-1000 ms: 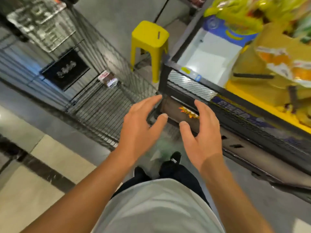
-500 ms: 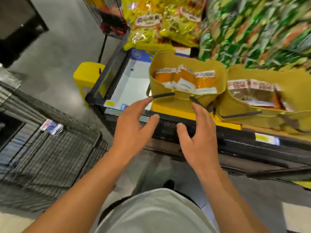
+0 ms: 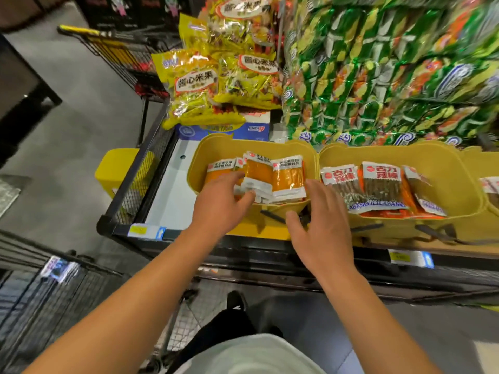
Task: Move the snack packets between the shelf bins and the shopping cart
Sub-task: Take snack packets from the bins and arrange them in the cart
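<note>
Packets (image 3: pixel 266 175) stand in the bin (image 3: pixel 197 168) at 12 o'clock, easy to grab. Left hand (image 3: pixel 221 203) touches them, fingers apart. Right hand (image 3: pixel 321 230) waits, fingers apart, empty.

Both bare forearms reach forward from the bottom of the view, converging slightly toward the middle. Left hand (image 3: pixel 220 203): palm down, fingers extended and loosely spread, thumb angled out to the right; fingertips not curled round anything visible. Right hand (image 3: pixel 322 228): palm down and turned slightly inward, fingers straight and fanned, thumb splayed to the left toward the other hand. The two hands sit near each other at roughly the same height, apart, thumbs pointing toward one another. Wrists straight, in line with the forearms. Neither hand holds anything
</note>
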{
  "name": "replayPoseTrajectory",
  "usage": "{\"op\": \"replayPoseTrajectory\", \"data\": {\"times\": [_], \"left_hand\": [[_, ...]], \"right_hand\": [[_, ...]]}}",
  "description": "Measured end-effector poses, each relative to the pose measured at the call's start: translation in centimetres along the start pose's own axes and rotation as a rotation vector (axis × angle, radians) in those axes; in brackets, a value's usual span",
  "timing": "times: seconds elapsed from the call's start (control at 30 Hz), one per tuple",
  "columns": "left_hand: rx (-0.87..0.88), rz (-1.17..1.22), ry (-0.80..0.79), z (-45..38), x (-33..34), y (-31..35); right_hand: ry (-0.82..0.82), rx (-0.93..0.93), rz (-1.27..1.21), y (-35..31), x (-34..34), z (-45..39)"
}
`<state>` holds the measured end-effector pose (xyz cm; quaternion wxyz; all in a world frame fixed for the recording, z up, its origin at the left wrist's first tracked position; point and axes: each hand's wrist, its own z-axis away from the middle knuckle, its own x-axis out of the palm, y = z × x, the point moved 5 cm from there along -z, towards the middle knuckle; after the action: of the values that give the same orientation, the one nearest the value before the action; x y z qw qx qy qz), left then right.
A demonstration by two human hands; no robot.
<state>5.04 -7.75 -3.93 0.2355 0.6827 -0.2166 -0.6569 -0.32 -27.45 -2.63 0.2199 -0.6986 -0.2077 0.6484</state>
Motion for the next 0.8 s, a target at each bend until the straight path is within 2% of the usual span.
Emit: {"op": "replayPoseTrajectory", "data": {"times": [0.17,0.37,0.43,0.6,0.8], "left_hand": [[-0.059,-0.200,-0.090,-5.6,2.1,-1.4],[-0.033,-0.284,-0.126,-9.0,4.2,-1.3],[-0.048,-0.224,-0.135,-9.5,5.0,-1.2],[-0.269,0.083,-0.180,-10.7,5.8,-1.4],[-0.266,0.024,-0.258,-10.7,6.4,0.6]], "right_hand": [[0.022,0.011,0.080,0.0,0.7,-3.6],[0.025,0.069,0.144,0.6,1.8,-6.7],[0.008,0.089,0.165,0.9,2.2,-7.4],[-0.006,0.092,0.195,1.5,2.8,-8.1],[-0.058,0.054,0.197,2.0,2.9,-8.7]]}}
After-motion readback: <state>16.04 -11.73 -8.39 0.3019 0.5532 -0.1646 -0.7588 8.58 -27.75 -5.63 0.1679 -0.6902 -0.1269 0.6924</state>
